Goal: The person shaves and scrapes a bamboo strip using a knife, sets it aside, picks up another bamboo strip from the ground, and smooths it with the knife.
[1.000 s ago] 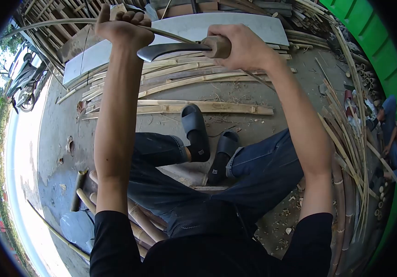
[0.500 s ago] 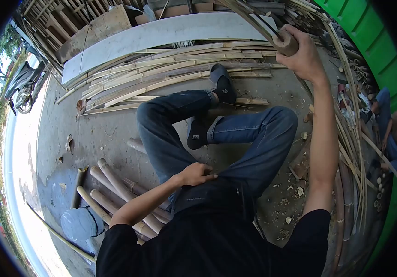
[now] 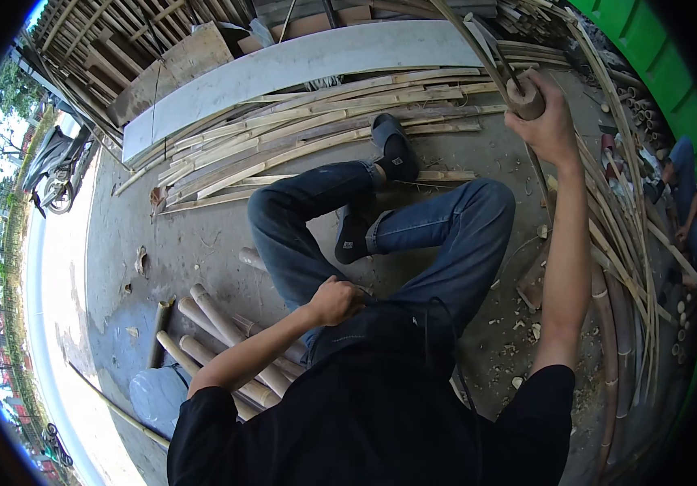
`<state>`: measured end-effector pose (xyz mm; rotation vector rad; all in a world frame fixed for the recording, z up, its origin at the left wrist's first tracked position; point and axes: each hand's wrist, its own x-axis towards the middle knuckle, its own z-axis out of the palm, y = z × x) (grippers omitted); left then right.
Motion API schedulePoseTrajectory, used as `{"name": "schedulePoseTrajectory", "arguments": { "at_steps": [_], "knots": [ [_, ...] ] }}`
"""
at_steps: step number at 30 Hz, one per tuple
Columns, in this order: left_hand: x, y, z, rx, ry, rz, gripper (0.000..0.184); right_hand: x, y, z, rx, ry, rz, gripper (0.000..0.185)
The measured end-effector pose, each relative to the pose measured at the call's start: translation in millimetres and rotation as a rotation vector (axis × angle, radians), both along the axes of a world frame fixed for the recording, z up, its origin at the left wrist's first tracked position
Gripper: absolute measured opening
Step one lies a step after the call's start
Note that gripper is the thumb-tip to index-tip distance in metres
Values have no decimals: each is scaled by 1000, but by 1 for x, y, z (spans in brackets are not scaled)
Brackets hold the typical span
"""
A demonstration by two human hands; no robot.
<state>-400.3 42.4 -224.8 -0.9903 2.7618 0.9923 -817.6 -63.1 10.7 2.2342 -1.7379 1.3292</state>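
My right hand (image 3: 549,121) is raised at the upper right, closed round the thick, round wooden handle (image 3: 526,100) of a knife. A dark metal tang comes out of the handle's end and a greyish blade runs up and away from me. A long bamboo strip (image 3: 478,47) passes close along the blade and reappears below the hand; whether the fingers touch it I cannot tell. My left hand (image 3: 335,303) rests in my lap by the shirt hem, its fingers curled in. Whatever it may hold is hidden.
Split bamboo strips (image 3: 284,130) lie across the floor beyond my feet, before a long white board (image 3: 308,61). Bamboo poles (image 3: 219,316) and a bluish container (image 3: 158,395) are at my left. More strips (image 3: 608,235) and a seated person (image 3: 685,190) are at the right.
My right hand, with the knife, has shifted slightly right and down in view. The left hand's fingers, stretched out before, are now curled in. The whole view has turned a little.
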Motion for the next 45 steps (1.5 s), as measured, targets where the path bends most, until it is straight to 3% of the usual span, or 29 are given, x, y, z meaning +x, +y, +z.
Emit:
{"name": "schedulePoseTrajectory", "arguments": {
  "at_steps": [1,5,6,7,10,13,18,28,32,34,35,36,37,39,41,42,43,44,45],
  "knots": [
    [1,0,5,-92,-74,-4,19,-1,0,-1,6,-3,-6,35],
    [97,31,17,-145,-183,441,18,-11,6,-2,40,-36,-17,33],
    [130,53,13,-33,-70,587,19,-13,9,-2,56,-35,-14,32],
    [153,81,19,-61,-237,656,23,-17,10,-3,58,-40,-16,32],
    [204,202,-19,191,-212,1057,29,-26,16,-17,101,-55,-37,30],
    [194,265,-36,294,-132,1192,30,-26,19,-33,86,-58,-73,28],
    [168,272,-55,335,-64,1218,31,-17,17,-48,181,-101,-61,32],
    [160,255,-70,281,37,1169,33,11,13,0,43,52,-76,32],
    [184,247,-72,222,46,1214,34,27,42,6,108,30,-52,34],
    [195,236,-84,203,47,847,34,29,52,7,91,39,-36,34],
    [194,224,-85,413,52,806,31,31,58,8,53,74,-67,34],
    [216,216,-126,513,-308,724,26,33,64,7,23,105,-98,34],
    [199,198,-97,334,104,692,26,30,66,8,-2,127,-120,33],
    [190,150,-46,575,-11,691,30,25,56,17,-165,224,-137,34],
    [217,106,-30,464,9,608,32,15,34,36,-310,306,-142,34],
    [222,75,2,314,34,597,34,6,20,48,-232,302,-115,43],
    [211,45,54,192,72,737,29,-2,15,60,-153,296,-91,52],
    [202,17,100,-30,158,828,27,24,14,75,-163,239,-72,47],
    [200,-10,138,-232,320,904,27,35,0,89,-287,244,107,43]
  ]
}}
